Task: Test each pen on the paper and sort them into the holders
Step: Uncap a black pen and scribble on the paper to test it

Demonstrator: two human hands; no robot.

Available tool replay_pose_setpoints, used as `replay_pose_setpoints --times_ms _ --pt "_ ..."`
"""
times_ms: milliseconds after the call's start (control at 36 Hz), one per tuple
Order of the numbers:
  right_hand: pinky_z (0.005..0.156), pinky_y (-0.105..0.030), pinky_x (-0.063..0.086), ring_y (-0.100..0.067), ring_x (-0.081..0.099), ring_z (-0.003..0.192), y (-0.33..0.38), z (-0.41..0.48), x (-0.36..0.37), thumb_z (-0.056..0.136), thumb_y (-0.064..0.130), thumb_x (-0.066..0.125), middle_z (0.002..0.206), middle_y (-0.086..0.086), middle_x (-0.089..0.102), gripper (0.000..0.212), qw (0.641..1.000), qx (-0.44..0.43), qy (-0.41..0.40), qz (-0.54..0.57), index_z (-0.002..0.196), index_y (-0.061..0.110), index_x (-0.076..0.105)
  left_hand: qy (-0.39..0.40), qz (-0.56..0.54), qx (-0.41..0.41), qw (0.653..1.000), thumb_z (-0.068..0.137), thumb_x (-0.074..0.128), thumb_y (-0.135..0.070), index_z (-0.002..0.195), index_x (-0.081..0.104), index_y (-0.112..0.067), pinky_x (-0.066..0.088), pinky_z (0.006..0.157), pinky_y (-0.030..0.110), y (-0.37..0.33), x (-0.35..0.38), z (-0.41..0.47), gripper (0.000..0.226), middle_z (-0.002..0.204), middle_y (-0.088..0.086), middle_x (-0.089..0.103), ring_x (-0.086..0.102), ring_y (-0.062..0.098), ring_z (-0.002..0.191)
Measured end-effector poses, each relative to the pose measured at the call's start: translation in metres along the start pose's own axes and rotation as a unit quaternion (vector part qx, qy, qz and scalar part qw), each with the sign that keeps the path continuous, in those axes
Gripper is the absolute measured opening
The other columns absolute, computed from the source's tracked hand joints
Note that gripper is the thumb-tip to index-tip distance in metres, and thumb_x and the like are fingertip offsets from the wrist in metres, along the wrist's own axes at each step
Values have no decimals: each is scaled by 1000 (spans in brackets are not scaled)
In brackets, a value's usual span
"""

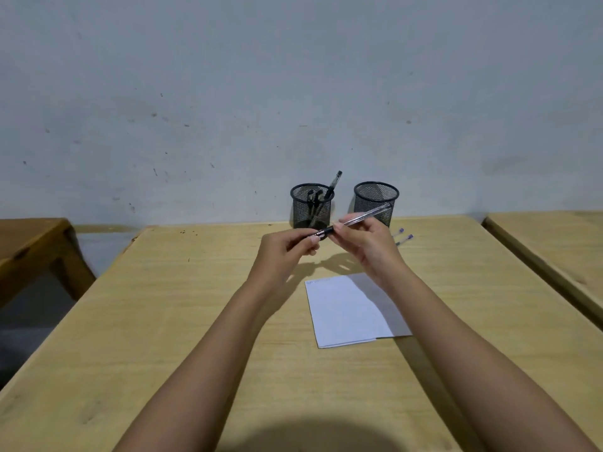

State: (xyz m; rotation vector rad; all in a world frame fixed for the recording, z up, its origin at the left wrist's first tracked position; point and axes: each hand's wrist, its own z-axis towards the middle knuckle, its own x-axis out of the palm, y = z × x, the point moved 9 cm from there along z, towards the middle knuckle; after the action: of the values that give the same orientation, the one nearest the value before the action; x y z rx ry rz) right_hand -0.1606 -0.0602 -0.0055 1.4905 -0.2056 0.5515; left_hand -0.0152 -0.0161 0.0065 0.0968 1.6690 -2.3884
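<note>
Both hands hold one clear pen above the table. My left hand pinches its black cap end, and my right hand grips the clear barrel, which slants up to the right. Below lies a white sheet of paper with faint marks near its top left corner. Two black mesh holders stand by the wall: the left holder has several pens in it, the right holder looks empty. Two loose pens lie on the table right of my right hand, partly hidden by it.
The light wooden table runs to a grey wall. A second table stands close on the right across a narrow gap. A darker brown table is at the left.
</note>
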Motion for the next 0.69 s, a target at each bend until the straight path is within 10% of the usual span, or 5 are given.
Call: replay_pose_setpoints --times_ms 694 --pt "55 -17 54 -5 67 63 -3 -4 -8 81 -5 62 62 3 69 13 998 -26 -21 -50 78 8 60 87 27 -44 995 89 59 -13 82 72 -13 51 69 15 12 -16 -1 15 69 -4 68 61 4 62"
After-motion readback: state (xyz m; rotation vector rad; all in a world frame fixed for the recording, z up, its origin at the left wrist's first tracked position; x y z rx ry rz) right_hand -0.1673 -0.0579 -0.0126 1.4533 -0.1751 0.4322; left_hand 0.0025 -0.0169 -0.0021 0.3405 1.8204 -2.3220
